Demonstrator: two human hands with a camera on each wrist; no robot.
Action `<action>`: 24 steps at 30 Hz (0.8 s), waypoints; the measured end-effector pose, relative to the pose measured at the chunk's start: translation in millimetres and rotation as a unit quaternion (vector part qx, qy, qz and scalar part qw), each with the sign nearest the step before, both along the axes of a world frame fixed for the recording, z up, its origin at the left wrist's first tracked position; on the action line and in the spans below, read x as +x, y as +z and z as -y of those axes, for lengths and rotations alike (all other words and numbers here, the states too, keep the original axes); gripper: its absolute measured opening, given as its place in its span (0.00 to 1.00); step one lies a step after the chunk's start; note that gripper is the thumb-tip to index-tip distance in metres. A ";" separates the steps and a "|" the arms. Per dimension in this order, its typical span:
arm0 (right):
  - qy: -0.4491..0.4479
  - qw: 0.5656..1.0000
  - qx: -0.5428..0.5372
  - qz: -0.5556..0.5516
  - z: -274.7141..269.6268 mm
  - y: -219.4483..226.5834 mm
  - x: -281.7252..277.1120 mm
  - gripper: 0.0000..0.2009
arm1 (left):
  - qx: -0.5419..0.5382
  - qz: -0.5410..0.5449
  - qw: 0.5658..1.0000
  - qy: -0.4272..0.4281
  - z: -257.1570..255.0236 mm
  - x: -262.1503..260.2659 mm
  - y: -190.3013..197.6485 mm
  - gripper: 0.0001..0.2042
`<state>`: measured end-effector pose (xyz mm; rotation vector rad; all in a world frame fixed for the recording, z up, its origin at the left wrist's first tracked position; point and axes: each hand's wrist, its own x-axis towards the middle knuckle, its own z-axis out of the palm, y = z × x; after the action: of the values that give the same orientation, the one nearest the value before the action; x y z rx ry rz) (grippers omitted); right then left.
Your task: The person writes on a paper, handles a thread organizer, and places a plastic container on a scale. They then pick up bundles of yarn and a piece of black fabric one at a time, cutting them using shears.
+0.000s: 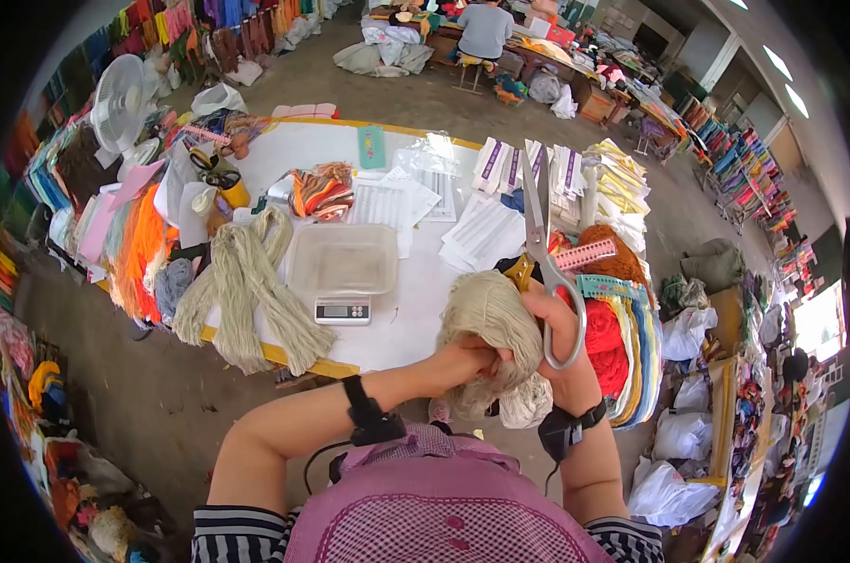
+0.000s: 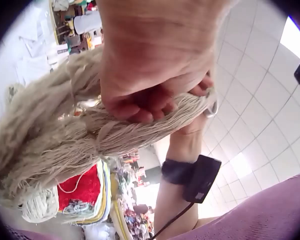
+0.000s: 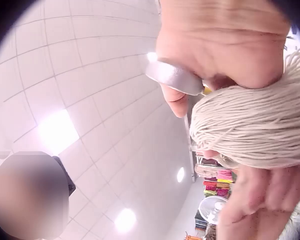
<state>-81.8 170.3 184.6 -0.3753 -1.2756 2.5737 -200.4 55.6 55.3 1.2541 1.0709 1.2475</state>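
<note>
A thick skein of beige yarn [image 1: 481,310] hangs doubled between my two hands over the table's front edge. My left hand [image 1: 472,364] grips its strands, and curled fingertips [image 2: 145,116] show against the yarn in the left wrist view. My right hand [image 1: 558,324] holds large metal scissors [image 1: 537,211], blades pointing up and away from me. One silver handle loop [image 3: 174,77] sits round the right thumb. The skein's folded end [image 3: 250,127] lies right under the right palm and hides most of those fingers. A paler yarn bundle [image 1: 526,402] hangs below the skein.
A kitchen scale [image 1: 343,311] bearing a clear plastic tub [image 1: 342,258] stands mid-table. Left of it lie pale green skeins [image 1: 246,281]. Printed sheets [image 1: 486,232] and labelled packets [image 1: 496,167] spread behind. Red yarn [image 1: 607,352] sits at the right; a fan [image 1: 122,101] stands at the left.
</note>
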 end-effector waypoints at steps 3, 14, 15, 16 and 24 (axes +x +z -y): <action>-0.113 0.977 0.179 0.010 27.1 35.4 12.4 0.20 | -0.083 0.071 0.992 0.060 -13.4 -9.7 36.2 0.14; -0.268 0.848 0.456 0.027 -0.2 -45.4 27.3 0.28 | 0.116 0.431 0.894 0.032 -6.8 -47.9 152.9 0.41; -0.277 0.811 0.515 0.013 2.6 -45.7 28.9 0.31 | 0.131 0.443 0.886 0.031 -7.5 -49.1 153.9 0.39; -0.291 0.784 0.547 0.029 8.1 -46.9 30.6 0.35 | 0.125 0.439 0.889 0.032 -8.2 -53.5 150.2 0.39; -0.043 0.946 0.271 0.172 43.8 -65.8 51.9 0.30 | 0.099 -0.064 0.971 0.207 -27.2 -99.0 138.1 0.31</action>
<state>-29.9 126.5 118.8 -0.7599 -1.9590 2.0213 -299.3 82.8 193.4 1.3157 1.3780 1.6385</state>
